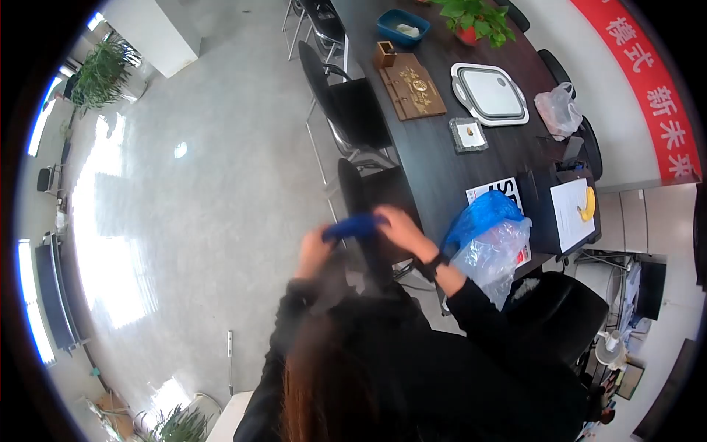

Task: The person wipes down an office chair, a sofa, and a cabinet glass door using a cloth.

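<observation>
My left hand [315, 249] and my right hand [403, 230] are raised in front of my body, left of the table. Between them stretches a dark blue thing [355, 225], soft-looking and blurred, perhaps a folded cloth. Each hand is closed on one end of it. A dark band circles my right wrist. To the right of my right hand, a blue plastic bag [477, 218] and a clear plastic bag [492, 254] lie bunched at the table edge, over a printed sheet [508, 190].
The dark table [434, 158] bears a brown wooden board [414, 87], a grey-white tray [492, 96], an ashtray [468, 135], a teal basin [390, 26] and a potted plant [482, 20]. A banana [587, 204] lies on paper. Black chairs [359, 110] line the left side.
</observation>
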Action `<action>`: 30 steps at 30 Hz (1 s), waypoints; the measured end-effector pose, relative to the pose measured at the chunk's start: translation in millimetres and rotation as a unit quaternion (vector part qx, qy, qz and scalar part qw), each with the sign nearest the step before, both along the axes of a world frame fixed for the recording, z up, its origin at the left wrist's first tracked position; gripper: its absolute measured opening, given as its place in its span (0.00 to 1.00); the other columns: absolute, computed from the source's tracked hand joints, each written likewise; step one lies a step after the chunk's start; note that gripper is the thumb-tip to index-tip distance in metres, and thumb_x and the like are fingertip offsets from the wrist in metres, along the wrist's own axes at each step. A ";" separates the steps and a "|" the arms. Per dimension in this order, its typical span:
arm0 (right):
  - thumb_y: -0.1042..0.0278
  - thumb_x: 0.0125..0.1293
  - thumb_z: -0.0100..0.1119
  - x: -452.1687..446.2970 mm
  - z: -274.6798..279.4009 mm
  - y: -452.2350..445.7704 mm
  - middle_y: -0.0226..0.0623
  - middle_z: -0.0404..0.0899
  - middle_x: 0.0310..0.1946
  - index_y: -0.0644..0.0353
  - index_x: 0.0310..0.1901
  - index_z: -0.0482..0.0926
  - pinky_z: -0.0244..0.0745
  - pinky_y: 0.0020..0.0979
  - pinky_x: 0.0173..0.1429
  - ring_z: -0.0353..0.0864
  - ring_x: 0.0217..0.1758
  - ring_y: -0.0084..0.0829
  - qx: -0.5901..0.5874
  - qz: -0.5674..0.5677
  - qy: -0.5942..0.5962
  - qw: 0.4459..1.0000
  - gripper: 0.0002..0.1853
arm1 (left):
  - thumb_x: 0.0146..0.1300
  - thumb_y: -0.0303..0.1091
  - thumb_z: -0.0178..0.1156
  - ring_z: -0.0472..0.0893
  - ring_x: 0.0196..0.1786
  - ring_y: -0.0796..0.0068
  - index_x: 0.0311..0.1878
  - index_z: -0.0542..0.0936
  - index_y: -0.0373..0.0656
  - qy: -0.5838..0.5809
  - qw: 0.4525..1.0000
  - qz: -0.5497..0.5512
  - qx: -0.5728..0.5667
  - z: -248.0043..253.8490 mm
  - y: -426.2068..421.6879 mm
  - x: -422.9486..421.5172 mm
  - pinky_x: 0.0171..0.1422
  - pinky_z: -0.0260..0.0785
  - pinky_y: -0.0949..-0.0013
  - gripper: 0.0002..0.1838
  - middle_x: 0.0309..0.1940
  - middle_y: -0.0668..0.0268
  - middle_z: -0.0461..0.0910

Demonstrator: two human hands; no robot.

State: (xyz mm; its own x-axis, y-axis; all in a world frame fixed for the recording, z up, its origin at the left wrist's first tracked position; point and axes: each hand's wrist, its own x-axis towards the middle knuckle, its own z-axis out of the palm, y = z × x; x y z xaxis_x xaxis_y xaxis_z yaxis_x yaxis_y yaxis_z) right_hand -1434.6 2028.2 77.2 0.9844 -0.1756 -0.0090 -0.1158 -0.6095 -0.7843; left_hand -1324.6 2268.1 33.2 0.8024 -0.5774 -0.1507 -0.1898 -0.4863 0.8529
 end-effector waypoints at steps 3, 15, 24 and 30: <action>0.76 0.59 0.60 65.5 21.3 -4.5 0.44 0.79 0.45 0.59 0.47 0.76 0.74 0.42 0.55 0.79 0.51 0.50 -0.034 -0.038 -0.096 0.994 0.13 | 0.55 0.28 0.65 0.83 0.43 0.44 0.46 0.80 0.39 -0.068 0.996 0.051 -0.020 14.7 -20.9 59.8 0.47 0.74 0.55 0.14 0.35 0.47 0.83; 0.83 0.61 0.54 122.9 -67.2 16.0 0.46 0.72 0.56 0.62 0.49 0.71 0.67 0.35 0.65 0.73 0.62 0.45 0.018 -0.081 -0.077 0.994 0.14 | 0.63 0.31 0.56 0.83 0.42 0.40 0.61 0.72 0.41 0.023 0.992 0.087 -0.086 -46.3 -61.6 49.0 0.46 0.74 0.49 0.22 0.35 0.44 0.83; 0.88 0.58 0.51 27.4 -56.3 52.5 0.46 0.71 0.59 0.62 0.47 0.72 0.67 0.36 0.67 0.70 0.66 0.47 0.017 -0.074 -0.079 0.994 0.16 | 0.57 0.26 0.62 0.81 0.46 0.38 0.62 0.71 0.35 0.014 0.998 0.002 -0.058 -61.4 -17.4 -26.3 0.49 0.74 0.52 0.27 0.37 0.39 0.81; 0.89 0.53 0.51 -67.7 -42.4 72.6 0.47 0.70 0.60 0.63 0.46 0.72 0.67 0.37 0.67 0.70 0.66 0.48 0.071 -0.048 -0.062 0.994 0.18 | 0.54 0.25 0.62 0.79 0.48 0.38 0.57 0.75 0.41 0.081 0.990 -0.013 -0.111 -72.9 -4.2 -111.4 0.49 0.73 0.53 0.24 0.37 0.42 0.82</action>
State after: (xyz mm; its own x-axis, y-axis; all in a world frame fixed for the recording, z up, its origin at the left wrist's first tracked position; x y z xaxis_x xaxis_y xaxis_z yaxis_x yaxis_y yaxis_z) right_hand -1502.3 2100.8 34.8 0.9581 -0.2750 0.0805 -0.0651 -0.4824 -0.8735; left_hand -1436.0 2263.9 -39.7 0.7622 -0.6316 -0.1420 -0.0530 -0.2795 0.9587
